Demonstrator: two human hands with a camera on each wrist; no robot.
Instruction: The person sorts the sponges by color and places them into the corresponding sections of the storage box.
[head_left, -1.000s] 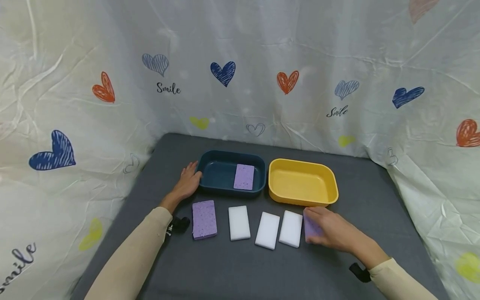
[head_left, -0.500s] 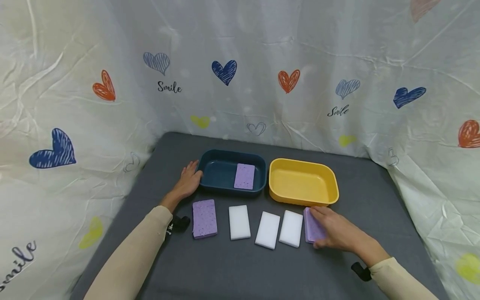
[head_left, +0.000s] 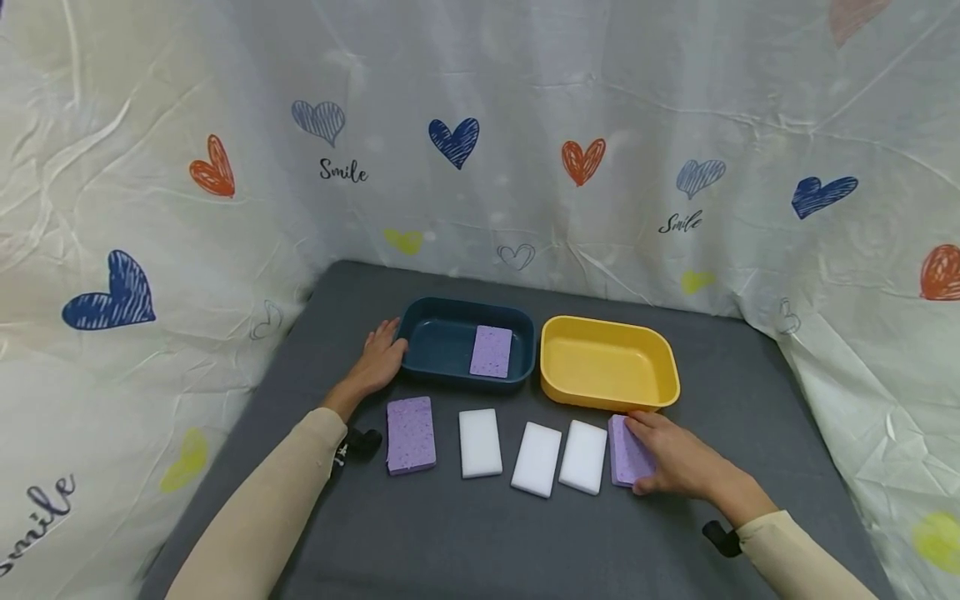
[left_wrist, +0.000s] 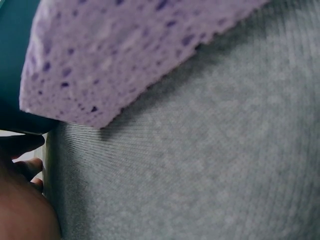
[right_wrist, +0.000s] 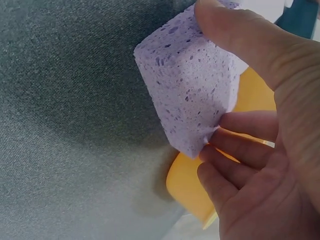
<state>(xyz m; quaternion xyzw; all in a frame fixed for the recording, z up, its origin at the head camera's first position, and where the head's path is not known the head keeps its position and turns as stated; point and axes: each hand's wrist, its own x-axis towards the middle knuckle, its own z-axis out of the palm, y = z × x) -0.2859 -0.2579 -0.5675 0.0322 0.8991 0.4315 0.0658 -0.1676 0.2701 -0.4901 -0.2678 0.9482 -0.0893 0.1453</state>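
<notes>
My right hand [head_left: 686, 458] grips a purple sponge [head_left: 628, 452] on the table at the right, just in front of the yellow container. In the right wrist view the thumb lies at one end of this sponge [right_wrist: 200, 85] and the fingertips touch its other end. My left hand [head_left: 375, 360] rests at the left end of the dark blue container [head_left: 438, 379], fingers extended. A second purple sponge [head_left: 491, 352] lies inside that container. Closer to me, right of the left forearm, lies a third purple sponge [head_left: 411, 435], which looms large in the left wrist view.
Three white sponges [head_left: 480, 443] lie in a row between the outer purple ones. The yellow container [head_left: 607, 403] stands right of the blue one, its inside bare. A grey cloth [head_left: 480, 550] covers the table. Behind hangs a white curtain [head_left: 510, 83] with printed hearts.
My right hand has shifted slightly right over its purple sponge, so more of the sponge's top shows. The left hand stays at the blue container. The head view has shifted a little.
</notes>
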